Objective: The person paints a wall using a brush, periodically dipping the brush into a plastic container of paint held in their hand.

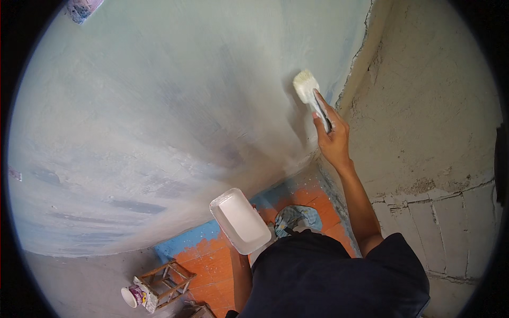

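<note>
A wide paintbrush with pale, paint-coated bristles is gripped by the handle in my right hand. Its bristles are at the partly painted wall; whether they touch it is unclear. White paint marks the handle and my fingers. My left hand, mostly hidden, holds a white rectangular tray from beneath, low in front of my body. Pale paint lies in the tray. The wall shows whitish paint over blue-grey patches.
A rough, bare plaster wall meets the painted one at my right. A wooden stool at lower left bears a paint-stained white tub. A patterned blue cloth or bag lies near my feet on the orange tiled floor.
</note>
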The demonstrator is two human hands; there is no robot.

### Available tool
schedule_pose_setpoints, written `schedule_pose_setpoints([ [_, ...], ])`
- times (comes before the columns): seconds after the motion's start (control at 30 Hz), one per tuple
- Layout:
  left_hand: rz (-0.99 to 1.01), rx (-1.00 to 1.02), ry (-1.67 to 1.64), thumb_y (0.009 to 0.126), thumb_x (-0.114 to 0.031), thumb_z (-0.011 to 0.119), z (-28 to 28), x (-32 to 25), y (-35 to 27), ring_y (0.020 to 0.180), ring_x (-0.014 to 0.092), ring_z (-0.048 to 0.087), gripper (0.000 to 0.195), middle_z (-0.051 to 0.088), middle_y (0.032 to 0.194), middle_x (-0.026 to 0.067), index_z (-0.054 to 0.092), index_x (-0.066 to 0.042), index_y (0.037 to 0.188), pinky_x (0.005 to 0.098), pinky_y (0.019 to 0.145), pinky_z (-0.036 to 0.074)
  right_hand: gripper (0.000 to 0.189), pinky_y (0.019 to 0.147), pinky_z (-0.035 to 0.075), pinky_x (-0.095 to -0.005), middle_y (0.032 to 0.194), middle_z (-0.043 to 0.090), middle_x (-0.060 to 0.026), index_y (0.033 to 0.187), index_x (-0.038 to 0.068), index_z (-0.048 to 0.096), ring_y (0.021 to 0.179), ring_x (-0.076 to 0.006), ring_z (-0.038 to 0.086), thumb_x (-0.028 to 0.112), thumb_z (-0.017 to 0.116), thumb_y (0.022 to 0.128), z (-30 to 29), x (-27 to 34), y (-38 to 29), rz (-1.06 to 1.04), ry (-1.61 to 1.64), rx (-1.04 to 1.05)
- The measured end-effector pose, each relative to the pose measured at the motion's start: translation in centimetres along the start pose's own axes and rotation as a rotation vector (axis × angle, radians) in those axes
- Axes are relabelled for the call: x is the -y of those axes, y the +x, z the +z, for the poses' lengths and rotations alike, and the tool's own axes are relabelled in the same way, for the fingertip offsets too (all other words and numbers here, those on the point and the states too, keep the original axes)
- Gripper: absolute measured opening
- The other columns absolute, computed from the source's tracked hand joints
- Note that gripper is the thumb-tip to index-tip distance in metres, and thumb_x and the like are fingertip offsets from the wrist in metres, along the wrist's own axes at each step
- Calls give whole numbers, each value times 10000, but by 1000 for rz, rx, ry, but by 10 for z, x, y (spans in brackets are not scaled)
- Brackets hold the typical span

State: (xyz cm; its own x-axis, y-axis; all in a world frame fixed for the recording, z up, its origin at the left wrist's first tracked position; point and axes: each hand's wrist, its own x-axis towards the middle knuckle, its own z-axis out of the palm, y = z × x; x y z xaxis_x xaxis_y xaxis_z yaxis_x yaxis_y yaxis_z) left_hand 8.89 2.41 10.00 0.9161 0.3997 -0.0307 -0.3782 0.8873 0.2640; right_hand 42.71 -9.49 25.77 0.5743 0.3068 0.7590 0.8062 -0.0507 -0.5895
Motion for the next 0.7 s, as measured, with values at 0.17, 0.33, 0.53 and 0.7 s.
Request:
schedule_pose_setpoints([
  [0.17, -10, -3, -7, 972, -640, 490, 7, 4, 3, 1201, 452, 619, 858, 544, 1415, 279, 358, -44, 1575, 632, 970, 546, 520, 731, 566, -382, 1045, 705, -182, 1485, 120, 577, 849, -329, 723, 49, 634, 973, 75, -69, -57, -68, -113, -137],
  [0.33, -7, 1, -11, 983, -638, 470, 14, 2, 5, 1200, 442, 624, 844, 554, 1409, 273, 364, -42, 1572, 618, 967, 550, 588, 786, 581, -438, 1091, 698, -202, 1484, 132, 573, 925, -389, 711, 35, 660, 911, 100, -119, -166, 229, -250, 115],
  [0.53, -39, 19, -29, 996, -635, 446, 29, 6, 16, 1199, 429, 629, 828, 567, 1402, 266, 373, -40, 1568, 601, 963, 556, 524, 837, 577, -485, 1150, 705, -211, 1443, 130, 601, 971, -413, 702, 97, 636, 921, 67, -156, -195, 754, -417, 934],
  [0.7, 3, 4, -52, 1007, -633, 426, 36, -8, 12, 1198, 418, 634, 815, 577, 1396, 260, 380, -39, 1564, 587, 960, 561, 383, 768, 568, -326, 1035, 767, -219, 1319, 95, 711, 852, -173, 726, 91, 657, 939, 53, -48, -63, 538, -304, 619],
])
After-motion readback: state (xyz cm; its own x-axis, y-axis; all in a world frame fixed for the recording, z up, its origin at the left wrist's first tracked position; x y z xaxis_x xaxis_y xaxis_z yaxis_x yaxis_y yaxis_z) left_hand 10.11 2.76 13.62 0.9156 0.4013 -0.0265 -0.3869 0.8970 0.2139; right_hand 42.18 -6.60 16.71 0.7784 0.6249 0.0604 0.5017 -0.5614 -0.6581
